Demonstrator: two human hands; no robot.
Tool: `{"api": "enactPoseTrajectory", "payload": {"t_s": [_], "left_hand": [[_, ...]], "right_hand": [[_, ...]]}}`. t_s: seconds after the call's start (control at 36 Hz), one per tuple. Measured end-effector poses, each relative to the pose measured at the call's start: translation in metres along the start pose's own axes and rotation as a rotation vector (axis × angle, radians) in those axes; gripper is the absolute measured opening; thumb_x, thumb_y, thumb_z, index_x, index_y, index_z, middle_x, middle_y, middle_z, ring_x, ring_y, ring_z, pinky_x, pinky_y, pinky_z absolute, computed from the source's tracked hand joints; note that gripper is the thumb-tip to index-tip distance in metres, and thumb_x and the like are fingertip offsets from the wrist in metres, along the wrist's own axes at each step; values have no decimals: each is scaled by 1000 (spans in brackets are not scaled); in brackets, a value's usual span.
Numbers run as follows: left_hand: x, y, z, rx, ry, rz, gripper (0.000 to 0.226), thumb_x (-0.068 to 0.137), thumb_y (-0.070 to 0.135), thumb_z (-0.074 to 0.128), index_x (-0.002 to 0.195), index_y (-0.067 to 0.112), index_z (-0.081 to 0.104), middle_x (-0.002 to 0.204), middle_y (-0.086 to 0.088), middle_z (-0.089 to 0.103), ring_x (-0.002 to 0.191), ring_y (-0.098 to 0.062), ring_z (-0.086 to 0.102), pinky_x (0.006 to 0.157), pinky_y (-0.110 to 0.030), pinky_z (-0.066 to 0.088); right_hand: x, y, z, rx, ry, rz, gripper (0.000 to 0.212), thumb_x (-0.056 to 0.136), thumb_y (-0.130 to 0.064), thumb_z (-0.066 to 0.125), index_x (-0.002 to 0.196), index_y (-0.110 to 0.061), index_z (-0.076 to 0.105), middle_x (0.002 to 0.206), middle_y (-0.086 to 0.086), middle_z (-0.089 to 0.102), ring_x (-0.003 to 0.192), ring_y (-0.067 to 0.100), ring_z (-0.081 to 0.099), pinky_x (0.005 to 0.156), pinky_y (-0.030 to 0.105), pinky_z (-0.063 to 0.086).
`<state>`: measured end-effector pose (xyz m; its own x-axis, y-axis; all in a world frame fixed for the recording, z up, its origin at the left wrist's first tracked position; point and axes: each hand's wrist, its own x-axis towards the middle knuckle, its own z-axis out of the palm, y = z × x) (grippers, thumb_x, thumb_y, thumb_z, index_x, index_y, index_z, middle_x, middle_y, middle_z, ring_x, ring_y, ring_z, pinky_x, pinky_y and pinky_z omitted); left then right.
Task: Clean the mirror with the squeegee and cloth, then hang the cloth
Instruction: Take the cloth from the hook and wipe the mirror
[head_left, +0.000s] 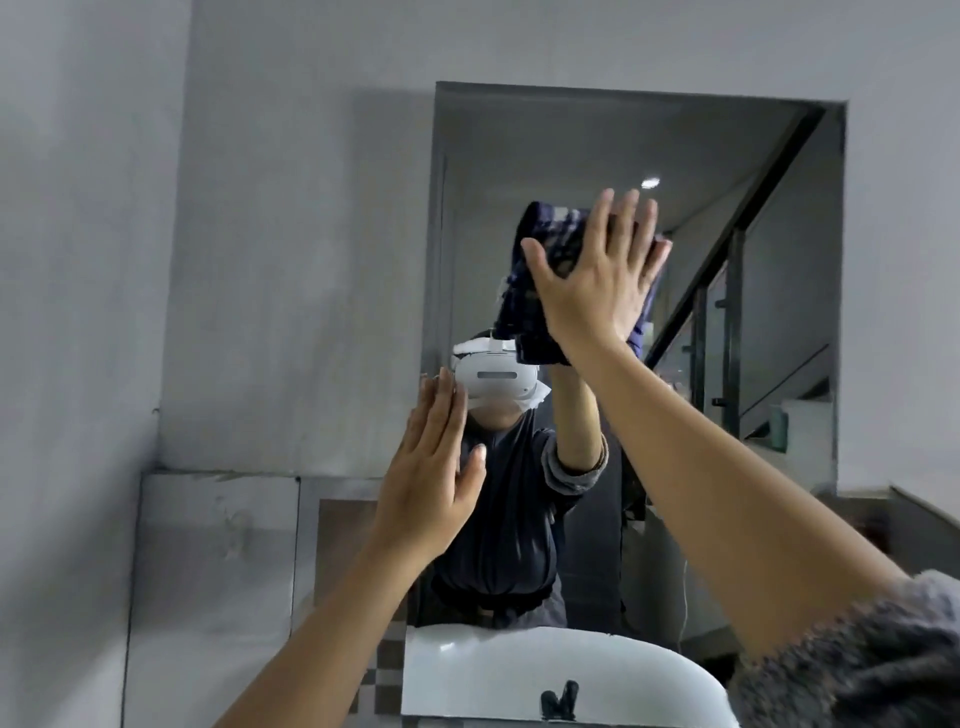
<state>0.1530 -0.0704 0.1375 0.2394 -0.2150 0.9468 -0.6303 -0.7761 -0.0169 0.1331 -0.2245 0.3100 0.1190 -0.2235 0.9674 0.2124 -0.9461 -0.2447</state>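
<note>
A rectangular mirror (571, 145) hangs on the grey wall above a basin. My right hand (597, 275) is raised with fingers spread, its palm pressing a dark blue checked cloth (524, 291) flat against the upper middle of the glass. The cloth hangs down below my palm. My left hand (431, 478) is lower, at the mirror's left edge, flat and with fingers apart, holding nothing. I cannot tell whether it touches the glass. No squeegee is in view. The mirror reflects a person wearing a white headset.
A white basin (493, 670) with a black tap (558, 699) sits directly below the mirror. Grey walls (260, 260) surround the mirror, with a corner at the left. A tiled ledge (218, 519) lies at the lower left. A dark stair rail shows in the reflection.
</note>
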Motion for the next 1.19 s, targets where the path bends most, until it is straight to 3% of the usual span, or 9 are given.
{"api": "enactPoseTrajectory", "payload": {"t_s": [0.19,0.42,0.56,0.72,0.89,1.06,1.19], "left_hand": [[-9,0,0,21,11,-14,65,94,28,45,146,8,12,157,-7,5,144,-18,0,116,-32,13],[-19,1,1,1,0,-27,67,93,28,43,147,11,8,157,-6,5,144,-18,1,115,-40,20],[-18,-1,2,37,-9,-36,65,93,31,37,146,5,9,156,-11,6,144,-20,3,116,-39,17],[-9,-4,1,65,-1,-28,68,91,28,46,146,8,12,156,-7,7,144,-16,2,117,-35,14],[23,-12,-1,138,-1,2,59,94,33,29,145,9,13,155,-7,11,144,-18,5,118,-28,5],[48,-55,-32,215,25,92,52,99,36,18,144,10,24,153,-5,20,142,-18,16,117,-29,10],[82,-54,-45,277,27,187,49,99,29,26,144,9,24,153,-6,20,142,-17,15,117,-30,12]], "right_hand": [[-14,-42,16,-108,-160,-594,84,85,-67,31,148,-14,13,157,10,10,144,27,-1,115,44,-7],[-5,15,-6,-273,-247,-897,85,84,-70,30,148,-18,12,157,7,12,145,24,2,117,40,-3],[8,81,-34,-302,-231,-658,89,81,-75,25,148,-20,2,158,5,2,144,21,-6,115,39,-9],[1,159,-57,-180,-111,-110,88,81,-72,27,148,-20,4,158,3,-1,144,18,-8,115,38,-8],[-36,176,-56,-11,16,320,86,84,-66,35,148,-16,8,158,5,3,144,21,-6,115,40,-8],[-74,110,-14,60,63,476,81,89,-60,37,148,-13,7,158,6,2,144,23,-6,114,42,-9],[-80,72,-4,90,68,425,81,89,-59,36,148,-12,7,158,6,3,144,23,-7,113,42,-11]]}}
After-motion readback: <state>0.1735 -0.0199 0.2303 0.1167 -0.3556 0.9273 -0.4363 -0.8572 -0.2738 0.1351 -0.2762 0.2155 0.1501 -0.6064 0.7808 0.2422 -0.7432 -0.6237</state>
